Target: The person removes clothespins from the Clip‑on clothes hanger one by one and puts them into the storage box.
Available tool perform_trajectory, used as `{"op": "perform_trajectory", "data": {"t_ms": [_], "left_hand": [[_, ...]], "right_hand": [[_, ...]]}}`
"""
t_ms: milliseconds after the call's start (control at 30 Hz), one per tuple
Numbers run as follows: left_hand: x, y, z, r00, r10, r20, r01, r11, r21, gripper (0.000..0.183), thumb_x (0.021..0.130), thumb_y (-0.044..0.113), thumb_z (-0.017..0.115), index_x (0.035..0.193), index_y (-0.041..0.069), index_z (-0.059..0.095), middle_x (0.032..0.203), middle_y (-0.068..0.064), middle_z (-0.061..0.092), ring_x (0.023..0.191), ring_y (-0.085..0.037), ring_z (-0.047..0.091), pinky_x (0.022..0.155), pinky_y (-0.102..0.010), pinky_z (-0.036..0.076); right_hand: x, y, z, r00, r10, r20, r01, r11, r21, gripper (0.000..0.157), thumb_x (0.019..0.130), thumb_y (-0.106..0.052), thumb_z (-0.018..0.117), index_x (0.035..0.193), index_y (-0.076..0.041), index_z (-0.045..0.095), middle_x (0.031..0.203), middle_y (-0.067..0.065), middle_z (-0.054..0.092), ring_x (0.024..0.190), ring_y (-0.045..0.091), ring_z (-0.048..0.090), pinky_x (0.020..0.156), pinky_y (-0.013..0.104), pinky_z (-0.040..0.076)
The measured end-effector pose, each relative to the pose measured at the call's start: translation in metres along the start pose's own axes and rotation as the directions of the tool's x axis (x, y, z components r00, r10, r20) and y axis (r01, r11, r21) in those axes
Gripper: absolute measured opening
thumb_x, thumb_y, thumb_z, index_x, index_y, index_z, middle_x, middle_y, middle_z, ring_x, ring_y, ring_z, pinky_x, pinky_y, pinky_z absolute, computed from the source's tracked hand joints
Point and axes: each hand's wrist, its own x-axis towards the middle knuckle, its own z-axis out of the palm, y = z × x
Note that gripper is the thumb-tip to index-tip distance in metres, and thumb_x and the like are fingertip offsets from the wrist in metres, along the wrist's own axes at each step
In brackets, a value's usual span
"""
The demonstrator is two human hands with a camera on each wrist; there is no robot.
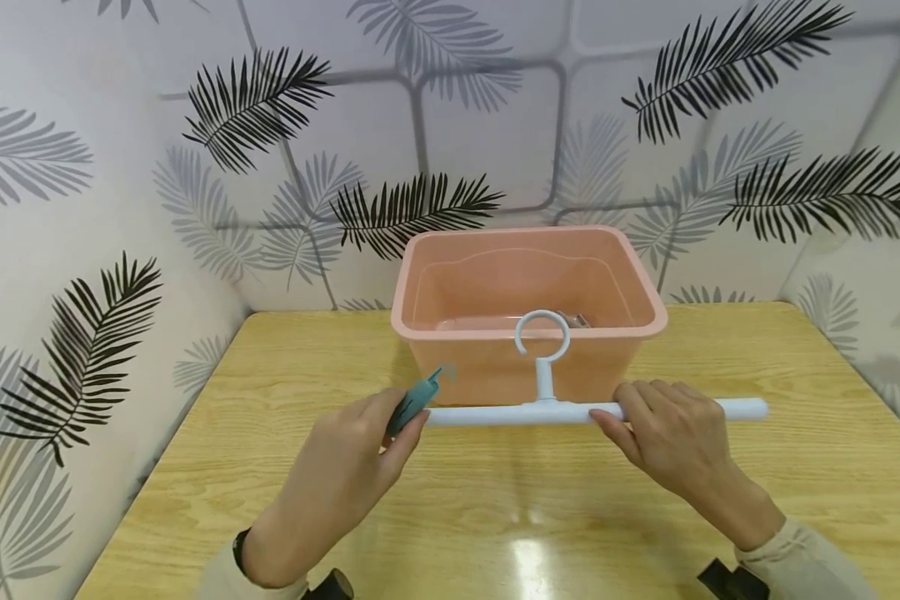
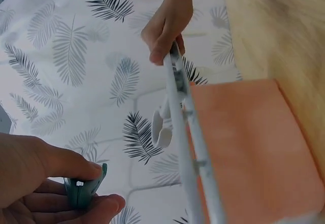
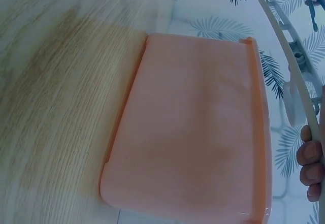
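My left hand [image 1: 352, 467] pinches a teal clothes peg [image 1: 414, 406] between thumb and fingers; a small hook sticks up from the peg's top. In the head view, this peg overlaps the left end of a pale plastic hanger bar [image 1: 487, 416]. My right hand [image 1: 671, 429] grips that bar to the right of its round hook [image 1: 542, 315], and the bar is held level. Seen from the left wrist, the peg [image 2: 84, 192] stands apart from the hanger [image 2: 185, 132], whose hollow underside shows crosspieces between two rails.
A pink plastic tub [image 1: 528, 367] stands on the wood-grain table [image 1: 300, 358] behind the hanger. Small greyish things [image 1: 573, 320] show inside it, partly hidden by its front rim. A leaf-patterned covering [image 1: 457, 125] rises behind and at the sides.
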Motion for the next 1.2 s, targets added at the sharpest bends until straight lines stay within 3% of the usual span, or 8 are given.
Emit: {"op": "perform_trajectory", "data": {"t_ms": [133,300,600,967,1200], "left_hand": [[0.019,-0.01,-0.012,1.0,-0.009,0.02,0.009,0.999,0.037,0.012,0.084,0.001,0.073,0.086,0.0,0.061,0.064,0.001,0.053,0.051,-0.006,0.043,0.047,-0.02,0.039],[0.038,-0.02,-0.023,0.999,-0.032,0.01,0.032,0.998,0.061,0.013,0.086,0.002,0.07,0.082,0.0,0.058,0.061,-0.001,0.048,0.05,-0.01,0.04,0.046,-0.025,0.037],[0.067,-0.033,-0.02,0.997,-0.053,0.053,0.05,0.998,0.048,0.019,0.092,0.008,0.065,0.077,0.001,0.054,0.058,-0.001,0.041,0.049,-0.014,0.04,0.048,-0.026,0.034],[0.076,-0.043,-0.008,0.993,-0.085,0.086,0.081,0.996,0.047,0.023,0.09,0.009,0.066,0.073,0.002,0.053,0.058,-0.001,0.039,0.051,-0.015,0.039,0.048,-0.027,0.033],[0.081,-0.057,0.004,0.979,-0.147,0.14,0.141,0.989,0.055,0.025,0.091,0.011,0.065,0.072,0.003,0.05,0.059,0.001,0.034,0.05,-0.014,0.037,0.048,-0.026,0.031]], "right_hand": [[-0.003,0.001,0.001,1.0,0.014,0.006,-0.014,1.0,0.017,0.052,0.104,-0.042,0.029,0.065,-0.011,0.04,0.052,-0.008,0.028,0.04,0.008,0.026,0.038,0.022,0.018],[-0.005,0.001,0.0,0.999,0.035,0.017,-0.036,0.999,0.028,0.057,0.103,-0.051,0.029,0.065,-0.011,0.041,0.053,-0.009,0.027,0.04,0.009,0.027,0.039,0.022,0.018],[-0.004,0.001,-0.001,0.999,0.03,0.011,-0.03,0.999,0.015,0.057,0.102,-0.052,0.031,0.065,-0.009,0.042,0.053,-0.007,0.028,0.04,0.01,0.026,0.038,0.024,0.018],[-0.01,0.002,-0.002,0.999,0.042,0.01,-0.042,0.999,-0.001,0.058,0.102,-0.053,0.032,0.063,-0.01,0.04,0.052,-0.007,0.028,0.039,0.012,0.028,0.038,0.024,0.018],[-0.011,0.002,-0.003,0.999,0.037,0.022,-0.037,0.999,-0.006,0.058,0.102,-0.052,0.032,0.063,-0.01,0.039,0.052,-0.007,0.027,0.04,0.009,0.024,0.039,0.022,0.017]]}}
